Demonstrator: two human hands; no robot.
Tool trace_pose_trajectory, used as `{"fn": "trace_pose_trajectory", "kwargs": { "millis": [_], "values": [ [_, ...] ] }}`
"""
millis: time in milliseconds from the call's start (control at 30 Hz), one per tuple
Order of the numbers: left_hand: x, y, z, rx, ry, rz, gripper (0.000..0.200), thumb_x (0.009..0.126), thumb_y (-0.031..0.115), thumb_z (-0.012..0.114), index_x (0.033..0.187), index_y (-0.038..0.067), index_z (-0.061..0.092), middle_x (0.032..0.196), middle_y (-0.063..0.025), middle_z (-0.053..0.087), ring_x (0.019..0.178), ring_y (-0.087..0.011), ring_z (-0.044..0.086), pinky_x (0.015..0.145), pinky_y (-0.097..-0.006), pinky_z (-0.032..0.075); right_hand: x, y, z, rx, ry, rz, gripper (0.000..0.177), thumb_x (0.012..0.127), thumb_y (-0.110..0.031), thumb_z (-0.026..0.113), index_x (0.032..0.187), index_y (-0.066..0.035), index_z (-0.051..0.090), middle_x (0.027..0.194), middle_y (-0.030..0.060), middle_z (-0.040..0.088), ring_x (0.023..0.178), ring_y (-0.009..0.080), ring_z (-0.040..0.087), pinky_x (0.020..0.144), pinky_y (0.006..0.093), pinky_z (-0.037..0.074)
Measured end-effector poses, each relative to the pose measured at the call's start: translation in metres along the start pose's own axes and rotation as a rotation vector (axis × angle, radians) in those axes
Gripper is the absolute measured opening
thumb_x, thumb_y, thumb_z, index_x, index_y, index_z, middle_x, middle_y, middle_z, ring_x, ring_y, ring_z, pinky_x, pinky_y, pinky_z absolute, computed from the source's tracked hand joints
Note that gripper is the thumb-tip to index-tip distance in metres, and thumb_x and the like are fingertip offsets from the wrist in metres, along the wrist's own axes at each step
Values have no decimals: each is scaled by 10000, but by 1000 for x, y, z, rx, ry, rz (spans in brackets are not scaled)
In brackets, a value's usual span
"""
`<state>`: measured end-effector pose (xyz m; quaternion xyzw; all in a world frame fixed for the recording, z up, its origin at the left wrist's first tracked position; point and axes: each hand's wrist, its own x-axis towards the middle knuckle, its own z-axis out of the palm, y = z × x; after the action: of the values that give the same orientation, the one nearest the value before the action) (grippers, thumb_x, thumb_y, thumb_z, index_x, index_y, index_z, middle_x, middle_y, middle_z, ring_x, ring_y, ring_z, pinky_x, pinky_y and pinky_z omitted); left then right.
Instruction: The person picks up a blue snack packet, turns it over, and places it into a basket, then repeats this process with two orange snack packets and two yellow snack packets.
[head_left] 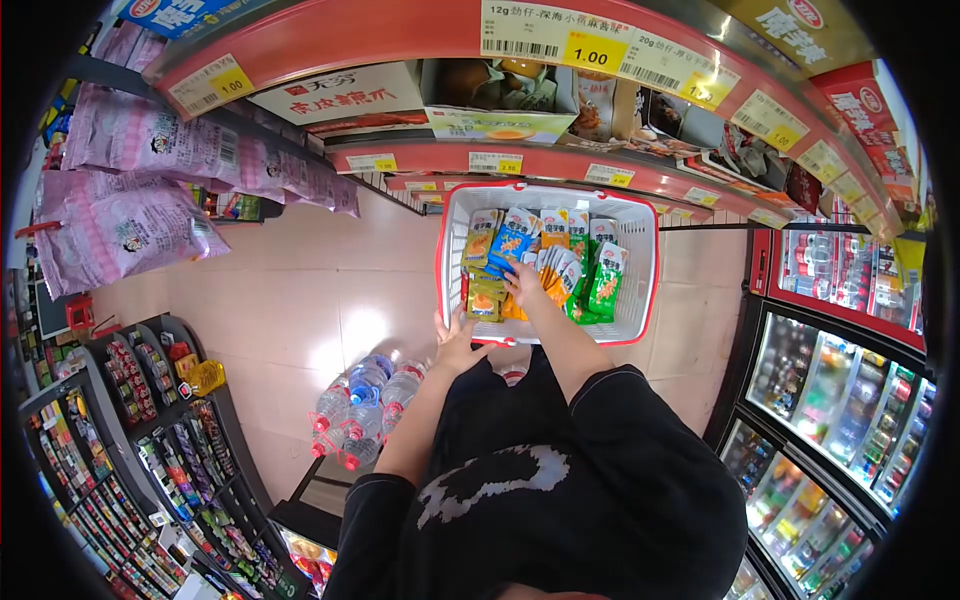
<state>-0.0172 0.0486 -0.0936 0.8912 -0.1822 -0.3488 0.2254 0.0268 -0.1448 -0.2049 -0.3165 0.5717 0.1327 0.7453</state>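
A white shopping basket with a red rim is in front of my body. Inside lie small snack packets: green ones, orange ones, yellow-olive ones and a blue snack packet. My right hand reaches into the basket, its fingers closed at the lower edge of the blue packet. Fingers spread, my left hand is at the basket's near left corner, against the rim.
Red-edged store shelves with price labels and boxed snacks stand just beyond the basket. Pink bags hang at left. Large water bottles stand on the floor beside my left arm. Drink coolers line the right.
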Motion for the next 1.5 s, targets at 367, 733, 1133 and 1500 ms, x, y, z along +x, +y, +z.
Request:
{"fn": "trace_pose_trajectory", "kwargs": {
  "millis": [367,733,1133,1500],
  "values": [
    [-1,-1,2,9,45,7,659,680,525,642,1194,134,511,1385,-143,229,1278,-463,-32,1045,-554,83,-44,-26,0,102,-206,-64,302,903,-227,430,1146,-48,449,1174,63,506,1132,197,445,1016,313,283],
    [20,41,-11,-285,248,-217,527,823,458,518,1140,36,527,1197,-181,479,1173,-324,400,955,-470,300,-150,-39,-63,-204,-680,-157,519,908,-320,435,1290,21,347,1362,122,348,1296,211,257,1087,333,135],
    [26,121,-80,-1522,-27,60,313,781,79,655,1052,24,510,922,-57,625,786,-124,614,697,-266,512,-230,-74,-80,-579,-724,-507,313,874,-240,536,1083,-12,496,972,66,587,880,155,578,822,285,433],
    [-22,179,-163,-1373,118,243,275,758,71,685,990,15,549,884,-53,640,765,-92,609,684,-238,501,-287,-132,-17,-303,-546,-839,260,867,-168,562,1075,-11,555,921,38,610,807,80,552,719,241,451]
  ]
}}
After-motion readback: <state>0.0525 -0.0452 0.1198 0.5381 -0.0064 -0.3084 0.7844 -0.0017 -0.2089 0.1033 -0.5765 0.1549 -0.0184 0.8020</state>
